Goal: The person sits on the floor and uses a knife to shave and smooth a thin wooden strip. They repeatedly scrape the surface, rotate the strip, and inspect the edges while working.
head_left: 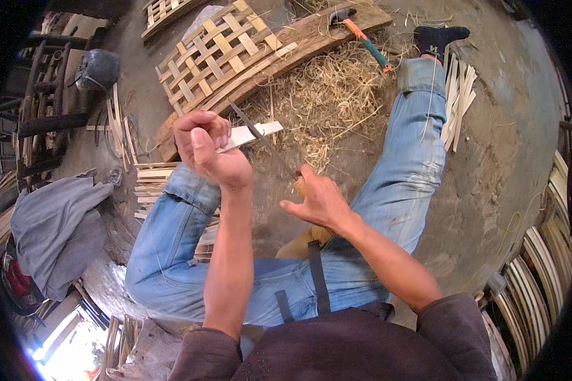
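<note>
My left hand (pixel 213 149) is raised over the floor, its fingers closed around a short, flat, pale strip of wood or bamboo (pixel 270 128). One end of that strip sticks out to the right of the fingers. In my right hand (pixel 324 198) is a knife (pixel 272 147) with a long, narrow dark blade; only a bit of its light wooden handle shows. The blade slants up and left and crosses in front of the strip near my left fingers. Whether the edge touches the strip, I cannot tell.
Beyond my hands a woven slat panel (pixel 219 47) leans by a thick wooden plank (pixel 324 28) with a hammer (pixel 365 41) on it. Curly shavings (pixel 330 95) cover the floor between my legs. Strips (pixel 456 101) lie beside my right leg, more strips (pixel 152 190) by my left.
</note>
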A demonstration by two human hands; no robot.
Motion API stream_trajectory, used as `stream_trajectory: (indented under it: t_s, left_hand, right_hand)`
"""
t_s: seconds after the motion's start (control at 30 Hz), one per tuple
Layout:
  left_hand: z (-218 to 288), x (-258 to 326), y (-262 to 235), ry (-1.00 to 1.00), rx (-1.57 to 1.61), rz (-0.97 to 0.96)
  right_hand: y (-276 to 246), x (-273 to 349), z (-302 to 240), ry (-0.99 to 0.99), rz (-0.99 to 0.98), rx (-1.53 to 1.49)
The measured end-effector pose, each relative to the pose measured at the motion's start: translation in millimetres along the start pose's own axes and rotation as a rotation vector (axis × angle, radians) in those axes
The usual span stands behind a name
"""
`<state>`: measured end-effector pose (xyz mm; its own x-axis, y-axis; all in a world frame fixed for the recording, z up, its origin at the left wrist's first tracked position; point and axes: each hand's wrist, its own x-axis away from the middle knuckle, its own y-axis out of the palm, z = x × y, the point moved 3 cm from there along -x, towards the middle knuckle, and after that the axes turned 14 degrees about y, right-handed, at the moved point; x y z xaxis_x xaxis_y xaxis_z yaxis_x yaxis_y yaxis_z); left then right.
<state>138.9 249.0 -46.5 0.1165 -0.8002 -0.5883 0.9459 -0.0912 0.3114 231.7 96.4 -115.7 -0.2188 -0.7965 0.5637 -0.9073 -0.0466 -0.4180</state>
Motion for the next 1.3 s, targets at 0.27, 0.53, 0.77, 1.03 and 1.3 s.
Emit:
stream_trajectory:
  t_s: [0.27,0.53,0.77,1.03,1.3]
  left_hand:
    - [-8,-4,21,0.003,0.031,0.05]
    - [-12,-1,19,0.013,-0.044,0.006]
    - [-11,3,29,0.007,-0.05,-0.007]
    - [-7,4,30,0.058,-0.109,-0.014]
    - [-5,2,28,0.065,-0.065,0.014]
  right_hand:
    - [4,-25,-22,0.014,0.023,-0.048]
    - [4,-24,-19,-0.064,0.058,-0.123]
    - [0,-17,-18,-0.087,0.139,-0.169]
    - [12,-31,2,-0.002,0.063,-0.044]
    - [4,-41,4,0.021,0.066,-0.055]
